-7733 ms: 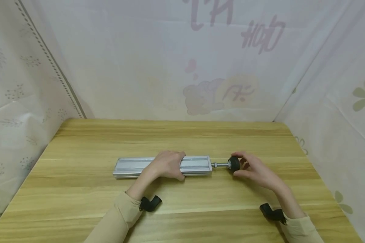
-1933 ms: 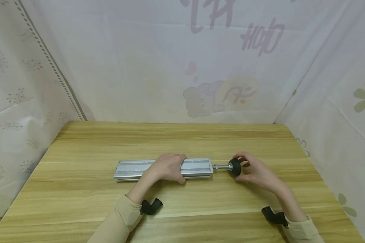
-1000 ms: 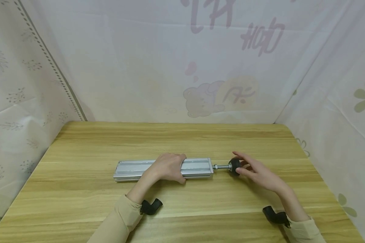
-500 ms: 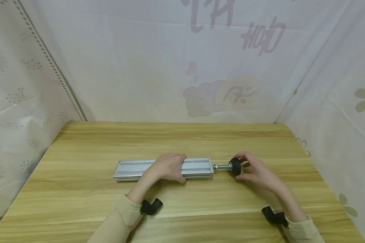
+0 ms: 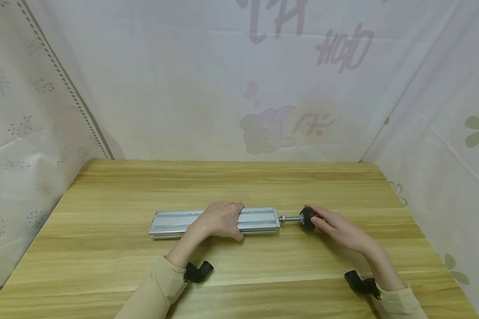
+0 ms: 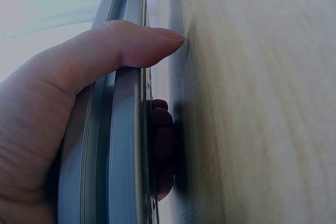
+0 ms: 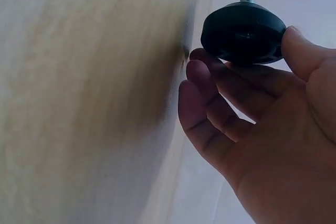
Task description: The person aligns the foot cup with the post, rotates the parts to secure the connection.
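Beige sleeves (image 5: 159, 283) come in from the near edge of the wooden desk (image 5: 239, 186), each wrist carrying a small black camera mount (image 5: 197, 271). Beyond them the left hand (image 5: 219, 220) lies over the middle of a long aluminium rail (image 5: 175, 221), which rests flat on the desk, running left to right. The left wrist view shows the thumb curled over one side of the rail and the fingers (image 6: 160, 140) wrapped under the other, clamped on it. To the right, a threaded steel rod (image 5: 290, 218) sticks out of the rail's end and carries a round black foot (image 5: 307, 218). The right hand (image 5: 339, 230) touches that foot: in the right wrist view its thumb presses one side of the black disc and the fingers (image 7: 220, 93) curve against the other, pinching its rim. Farther back, the desk runs to a pale printed curtain (image 5: 239, 88) that closes in all three sides.
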